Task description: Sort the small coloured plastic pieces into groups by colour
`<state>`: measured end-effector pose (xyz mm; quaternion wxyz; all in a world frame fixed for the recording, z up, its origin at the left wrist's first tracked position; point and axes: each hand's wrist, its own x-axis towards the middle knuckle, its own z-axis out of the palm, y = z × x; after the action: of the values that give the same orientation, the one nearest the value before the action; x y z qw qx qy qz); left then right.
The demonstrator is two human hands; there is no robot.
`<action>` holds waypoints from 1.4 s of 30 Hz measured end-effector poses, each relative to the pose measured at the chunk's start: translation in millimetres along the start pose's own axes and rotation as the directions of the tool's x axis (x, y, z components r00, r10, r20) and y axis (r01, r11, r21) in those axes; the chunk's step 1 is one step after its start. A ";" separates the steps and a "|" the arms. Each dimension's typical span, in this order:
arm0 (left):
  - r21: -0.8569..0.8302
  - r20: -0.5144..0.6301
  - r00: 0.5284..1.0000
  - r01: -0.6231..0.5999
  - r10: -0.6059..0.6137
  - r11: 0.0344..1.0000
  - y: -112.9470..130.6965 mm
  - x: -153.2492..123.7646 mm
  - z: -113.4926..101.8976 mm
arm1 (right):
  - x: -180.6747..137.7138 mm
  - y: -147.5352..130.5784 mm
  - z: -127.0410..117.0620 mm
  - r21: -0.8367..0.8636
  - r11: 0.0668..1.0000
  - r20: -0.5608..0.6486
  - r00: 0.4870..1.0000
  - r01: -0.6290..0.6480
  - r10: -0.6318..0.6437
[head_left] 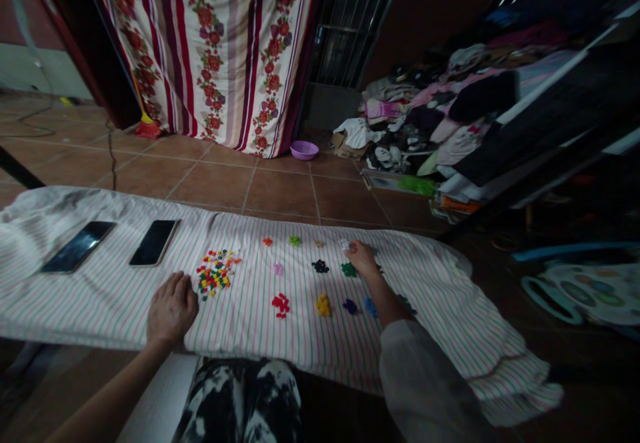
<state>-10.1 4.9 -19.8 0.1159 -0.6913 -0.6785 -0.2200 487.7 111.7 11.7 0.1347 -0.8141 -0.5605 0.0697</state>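
Note:
A striped cloth (100, 296) covers a low board in front of me. A mixed heap of small coloured beads (215, 273) lies near its middle, with small single-colour piles to the right: red (281, 304), yellow (323, 305), black (320, 266), green (349, 270), purple (350, 306). My left hand (171, 308) rests palm down on the cloth just left of the mixed heap, fingers together and flat. My right hand (363, 258) reaches to the far piles, fingertips pinched by a whitish pile (344, 244); whatever it holds is too small to see.
Two dark phones (77, 246) (154, 242) lie on the cloth at the left. Beyond it are a tiled floor, a purple bowl (304, 150), a flowered curtain (215, 50) and a heap of clothes (440, 116) at the right.

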 end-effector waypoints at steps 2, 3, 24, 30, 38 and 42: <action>0.005 0.002 1.000 0.006 -0.006 1.000 0.2 0.1 -0.3 | 0.1 0.4 0.1 0.013 1.000 -0.019 1.000 0.008 -0.008; 0.007 0.003 1.000 0.007 -0.007 1.000 0.3 0.2 -0.6 | -0.2 0.8 0.2 0.022 1.000 -0.025 1.000 0.011 -0.011; 0.002 0.009 1.000 -0.011 0.011 1.000 -0.1 0.3 -0.2 | -4.8 -0.1 2.9 -0.029 0.999 -0.051 0.999 0.018 -0.019; -0.030 0.021 1.000 0.017 -0.016 0.999 0.3 0.0 -1.1 | -15.3 -8.7 -2.4 -0.018 0.999 -0.098 0.994 0.038 -0.039; -0.049 0.020 0.998 0.064 -0.063 0.997 3.9 1.2 -3.4 | -26.9 -22.7 0.8 0.043 0.996 -0.116 0.990 0.081 -0.075; -0.067 0.005 0.999 0.050 -0.049 0.997 2.7 1.0 -2.0 | -34.0 -24.7 4.7 0.105 0.983 -0.158 0.978 0.152 -0.134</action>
<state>-7.7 4.7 -17.2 0.0863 -0.6781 -0.6878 -0.2441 452.1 88.9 13.3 0.2282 -0.7654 -0.6010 0.0308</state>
